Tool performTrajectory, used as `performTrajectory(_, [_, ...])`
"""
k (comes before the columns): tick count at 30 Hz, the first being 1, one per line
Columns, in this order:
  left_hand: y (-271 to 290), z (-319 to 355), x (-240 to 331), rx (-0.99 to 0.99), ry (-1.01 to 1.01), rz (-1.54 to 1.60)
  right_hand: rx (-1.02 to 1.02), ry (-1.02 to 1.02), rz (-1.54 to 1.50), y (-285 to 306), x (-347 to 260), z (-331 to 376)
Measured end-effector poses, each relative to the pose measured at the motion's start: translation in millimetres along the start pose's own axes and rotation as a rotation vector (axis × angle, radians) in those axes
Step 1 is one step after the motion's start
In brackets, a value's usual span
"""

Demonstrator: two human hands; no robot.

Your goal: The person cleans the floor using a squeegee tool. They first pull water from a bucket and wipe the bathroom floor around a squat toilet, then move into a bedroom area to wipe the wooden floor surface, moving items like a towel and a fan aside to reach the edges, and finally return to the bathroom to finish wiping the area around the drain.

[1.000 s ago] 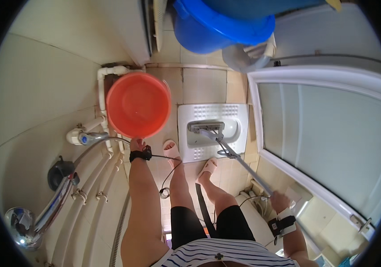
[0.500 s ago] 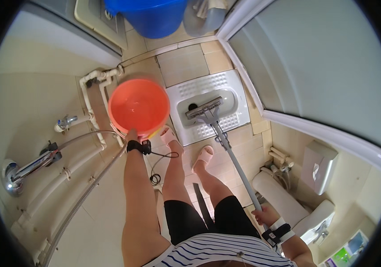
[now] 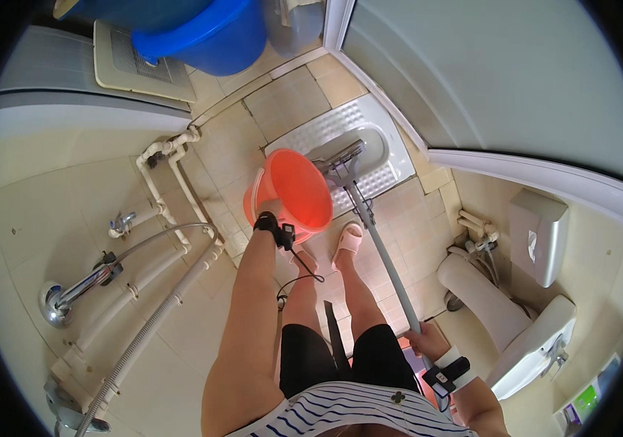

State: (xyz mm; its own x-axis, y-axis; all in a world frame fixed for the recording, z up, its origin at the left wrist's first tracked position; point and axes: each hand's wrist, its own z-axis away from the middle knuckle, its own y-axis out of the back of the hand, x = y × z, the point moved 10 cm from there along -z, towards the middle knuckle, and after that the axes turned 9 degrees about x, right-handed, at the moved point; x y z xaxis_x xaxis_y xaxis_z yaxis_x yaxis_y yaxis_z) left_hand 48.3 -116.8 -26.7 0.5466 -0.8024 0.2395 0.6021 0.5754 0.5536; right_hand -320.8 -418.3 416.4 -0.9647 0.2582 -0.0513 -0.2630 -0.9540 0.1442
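My left hand (image 3: 268, 207) grips the orange-red bucket (image 3: 304, 188) at its near left side; some of the fingers are hard to make out. The bucket is tilted to the right, its mouth turned toward the white squat toilet (image 3: 395, 159). Its pale carrying handle (image 3: 256, 191) stands along the left side. Closed around the grey pole of a mop (image 3: 390, 273), my right hand (image 3: 428, 340) is low on the right. The mop's wide head (image 3: 344, 162) rests over the toilet's basin, and the bucket's rim hides part of the basin's left end.
A blue tub (image 3: 217, 40) stands beyond the raised threshold. Pipes (image 3: 158, 189) and a shower hose (image 3: 158, 313) run along the left wall. A frosted door (image 3: 486, 80) borders the right, with a washbasin (image 3: 537, 357) lower down. My pink slippers (image 3: 348, 244) are just before the toilet.
My left hand has moved the bucket right and tipped it toward the toilet, partly covering it. The mop stays in my right hand, its head still over the basin. The view has shifted slightly.
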Motion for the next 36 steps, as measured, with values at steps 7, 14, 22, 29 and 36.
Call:
performTrajectory(7, [4.5,86.4,38.8,0.061,0.047,0.013,0.021,0.016,-0.032,7.2,17.6,-9.8])
performTrajectory(14, [36.0,120.7,75.9,0.123,-0.084,0.34,0.007,0.135,0.079,-2.1,-2.2,-72.3])
performTrajectory(22, [54.7,109.1,122.1,0.201,-0.307,-0.222,-0.124,0.188,-0.049,-15.3,-11.6,-64.3])
performTrajectory(29, [50.2,172.1,228.7,0.386,-0.34,-0.516,-0.161,0.17,-0.171,-22.2,11.4,-81.4])
performTrajectory(36, [76.2,164.9,235.0,0.398,-0.292,-0.495,-0.135,0.144,-0.175,-28.9,-7.8,-68.0])
